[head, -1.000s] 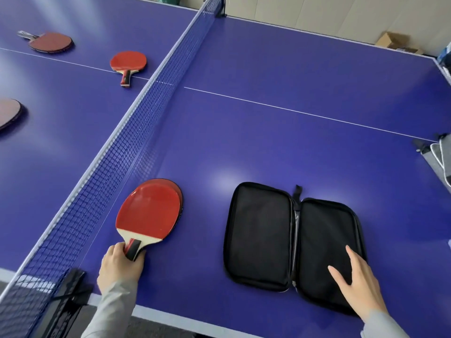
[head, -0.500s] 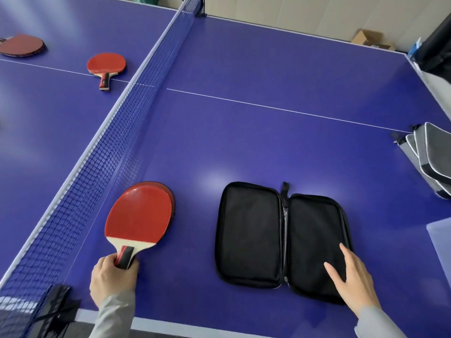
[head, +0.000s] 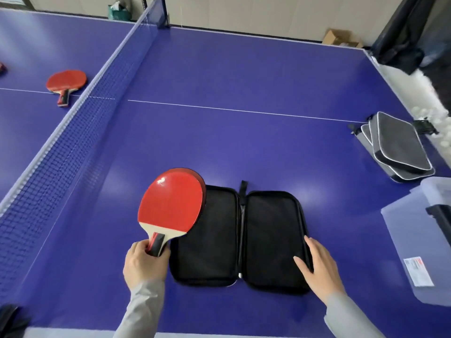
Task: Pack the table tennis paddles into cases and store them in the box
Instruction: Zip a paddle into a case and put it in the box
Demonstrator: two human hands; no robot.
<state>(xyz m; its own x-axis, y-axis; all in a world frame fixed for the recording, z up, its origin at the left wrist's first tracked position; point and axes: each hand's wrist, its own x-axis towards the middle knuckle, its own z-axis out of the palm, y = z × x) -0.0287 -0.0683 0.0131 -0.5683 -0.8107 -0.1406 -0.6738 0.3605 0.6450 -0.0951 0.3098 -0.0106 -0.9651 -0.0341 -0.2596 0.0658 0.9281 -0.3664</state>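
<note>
My left hand (head: 144, 263) grips the handle of a red paddle (head: 172, 202), with a second paddle stacked just behind it. The stack is lifted and its right edge overlaps the left half of an open black case (head: 224, 240) lying flat on the blue table. My right hand (head: 319, 267) rests flat, fingers apart, on the case's right half near its lower right corner. Another red paddle (head: 66, 81) lies beyond the net at the far left. A clear plastic box (head: 419, 250) stands at the right edge.
The net (head: 80, 113) runs diagonally along the left. Two or three closed grey-black cases (head: 397, 147) are stacked at the far right of the table. A cardboard box (head: 339, 39) sits on the floor behind. White balls (head: 439, 123) lie beyond the table's right edge.
My left hand has lifted the stacked paddles off the table and carried them right, up to the open case. My right hand stays on the case. The view has shifted right.
</note>
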